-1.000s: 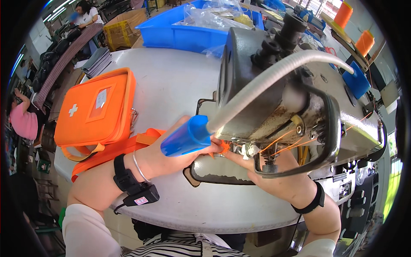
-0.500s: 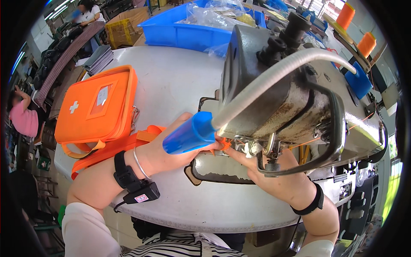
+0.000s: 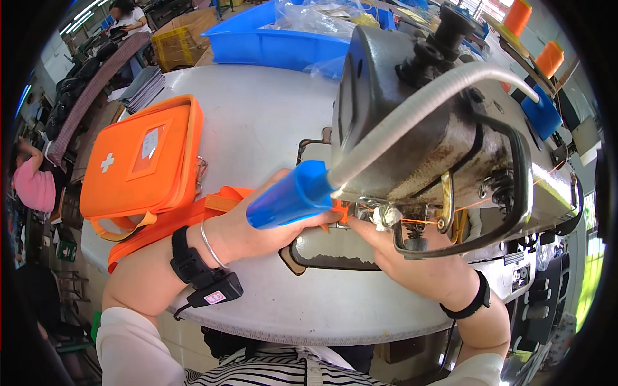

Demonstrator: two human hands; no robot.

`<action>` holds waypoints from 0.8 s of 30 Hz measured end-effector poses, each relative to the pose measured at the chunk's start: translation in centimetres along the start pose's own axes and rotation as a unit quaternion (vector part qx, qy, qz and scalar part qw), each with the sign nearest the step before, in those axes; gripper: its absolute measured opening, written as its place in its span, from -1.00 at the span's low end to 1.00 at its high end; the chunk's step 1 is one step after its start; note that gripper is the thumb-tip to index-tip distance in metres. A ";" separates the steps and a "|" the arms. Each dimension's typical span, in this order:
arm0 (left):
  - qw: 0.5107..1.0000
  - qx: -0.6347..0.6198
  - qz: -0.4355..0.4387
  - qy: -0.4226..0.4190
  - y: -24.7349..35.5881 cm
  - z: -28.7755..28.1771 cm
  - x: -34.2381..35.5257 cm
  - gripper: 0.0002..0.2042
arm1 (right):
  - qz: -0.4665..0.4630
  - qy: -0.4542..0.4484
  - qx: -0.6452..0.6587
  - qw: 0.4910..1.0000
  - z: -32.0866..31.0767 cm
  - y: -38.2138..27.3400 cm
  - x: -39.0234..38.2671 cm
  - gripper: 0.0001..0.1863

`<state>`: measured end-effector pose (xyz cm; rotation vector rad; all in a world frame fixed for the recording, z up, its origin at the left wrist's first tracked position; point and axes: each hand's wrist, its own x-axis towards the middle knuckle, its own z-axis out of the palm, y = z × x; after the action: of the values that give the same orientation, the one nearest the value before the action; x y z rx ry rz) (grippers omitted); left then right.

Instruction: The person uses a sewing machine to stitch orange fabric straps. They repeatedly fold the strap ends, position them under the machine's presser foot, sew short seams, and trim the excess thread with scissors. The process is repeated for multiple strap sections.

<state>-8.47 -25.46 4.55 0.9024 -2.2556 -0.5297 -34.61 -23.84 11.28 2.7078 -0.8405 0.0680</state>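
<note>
Brass take-up lever [image 3: 445, 196] back in view vs half a second ago. Orange fabric piece [image 3: 344, 210] under sewing machine head [image 3: 405, 145]; left hand [image 3: 275, 238] and right hand [image 3: 404, 246] fingers at it, grips partly hidden, can't tell.

One bag [image 3: 138, 168], two thread spools [image 3: 550, 60]

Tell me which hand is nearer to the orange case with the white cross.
Left. The left hand is to the right of the orange case, apart from it; the right hand is farther right, beneath the sewing machine's head.
</note>
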 end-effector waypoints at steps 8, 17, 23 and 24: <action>0.997 0.063 0.048 0.012 0.2 -0.1 0.3 -0.81 | -0.009 -0.006 0.034 0.999 1.0 0.1 0.0 -0.30; 0.992 -0.117 -0.054 -0.014 2.4 -1.2 0.8 -0.85 | -0.053 -0.068 -0.214 0.973 1.0 -1.2 -0.5 -0.28; 0.999 0.036 0.026 -0.029 3.1 -1.8 1.6 -0.78 | -0.057 0.101 -0.062 0.991 2.1 0.1 0.1 -0.73; 0.998 0.051 0.028 -0.017 2.4 -1.1 0.9 -0.75 | -0.065 0.102 -0.071 0.990 2.3 0.0 0.2 -0.73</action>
<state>-9.33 -24.59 7.02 0.8828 -2.3492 -0.4103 -34.60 -24.65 9.13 2.5601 -0.5862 0.2435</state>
